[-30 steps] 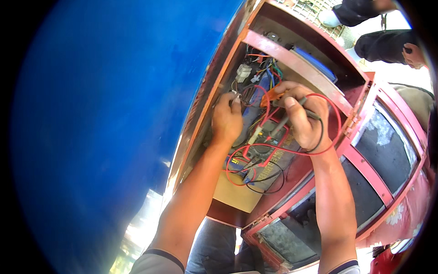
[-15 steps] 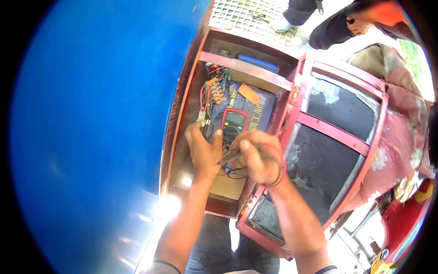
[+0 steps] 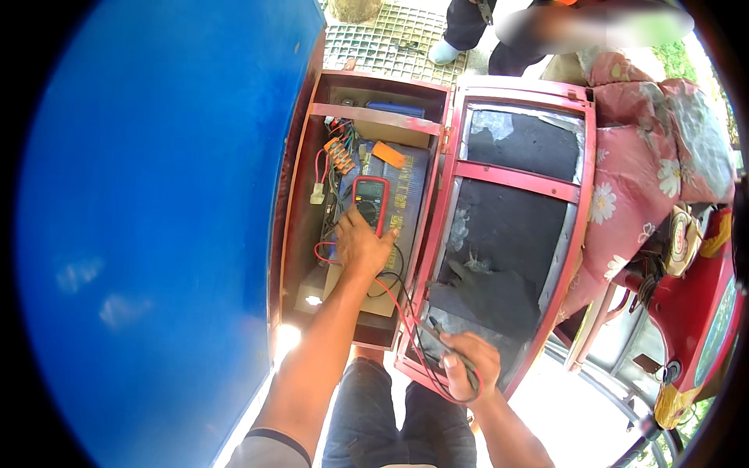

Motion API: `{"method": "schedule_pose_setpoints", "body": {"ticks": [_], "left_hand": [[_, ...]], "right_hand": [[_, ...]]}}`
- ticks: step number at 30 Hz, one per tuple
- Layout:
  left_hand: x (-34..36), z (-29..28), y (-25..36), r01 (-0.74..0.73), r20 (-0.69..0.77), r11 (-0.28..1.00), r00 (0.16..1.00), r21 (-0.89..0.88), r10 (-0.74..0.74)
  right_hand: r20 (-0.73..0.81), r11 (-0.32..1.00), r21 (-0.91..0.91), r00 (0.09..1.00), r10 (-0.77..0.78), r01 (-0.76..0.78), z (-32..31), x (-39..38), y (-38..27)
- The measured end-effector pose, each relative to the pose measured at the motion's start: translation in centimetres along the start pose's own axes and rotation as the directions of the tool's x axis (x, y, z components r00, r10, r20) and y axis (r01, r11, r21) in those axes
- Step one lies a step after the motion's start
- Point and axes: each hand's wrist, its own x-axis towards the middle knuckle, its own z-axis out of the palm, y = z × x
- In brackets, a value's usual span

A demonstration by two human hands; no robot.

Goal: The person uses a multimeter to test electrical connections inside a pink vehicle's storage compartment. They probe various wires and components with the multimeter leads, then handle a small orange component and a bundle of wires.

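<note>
My left hand [image 3: 363, 238] is on the lower part of the red-cased multimeter [image 3: 371, 193], thumb at its right side and fingers over its front, gripping it. The meter lies on a blue-grey battery [image 3: 409, 175] with yellow markings inside the open red metal box [image 3: 291, 234]. My right hand [image 3: 468, 363], lower right, holds the test probes [image 3: 437, 331], their red and black leads looping back toward the meter. A white connector [image 3: 317, 195], bundled wires and an orange terminal strip [image 3: 340, 156] sit along the box's left side.
A blue panel [image 3: 156, 195] fills the left. The hinged lid [image 3: 517, 171] lies open rightward beside a pink floral cover [image 3: 636, 164] and red vehicle body [image 3: 686, 304]. Another person's dark-clad legs [image 3: 460, 27] stand beyond the box on grating [image 3: 374, 35].
My left hand has moved from the wiring onto the multimeter. My right hand with the probes has moved down and out of the box over the lid. The view has shifted, showing more surroundings.
</note>
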Motion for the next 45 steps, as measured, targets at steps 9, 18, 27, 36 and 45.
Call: {"method": "schedule_pose_setpoints", "body": {"ticks": [9, 18, 27, 36, 45], "left_hand": [[-0.5, 0.2, -1.6, 0.012, -0.013, 1.000, 1.000, -0.018, -0.012], [-4.1, -0.7, -5.0, 0.025, -0.025, 0.959, 0.999, -0.281, -0.033], [-5.4, 2.1, -7.0, -0.022, -0.011, 0.996, 1.000, -0.084, 0.021], [-4.5, -0.8, -7.9, 0.089, 0.181, 0.958, 0.983, -0.274, -0.040], [1.1, -4.4, -6.7, 0.017, -0.062, 0.896, 0.997, -0.445, -0.049]], "right_hand": [[0.079, 0.991, -0.133, 0.997, -0.018, 0.028, 0.0, -4.0, -2.3], [0.277, 0.861, -0.497, 0.960, 0.039, 0.109, 5.3, 4.7, 2.0], [0.319, 0.794, -0.588, 0.946, 0.055, 0.152, 10.8, 13.5, 7.8], [0.499, 0.663, -0.738, 0.763, 0.410, 0.127, 12.0, 19.4, 11.2], [0.238, 0.592, -0.806, 0.925, 0.295, 0.018, 12.3, 26.9, 15.7]]}}
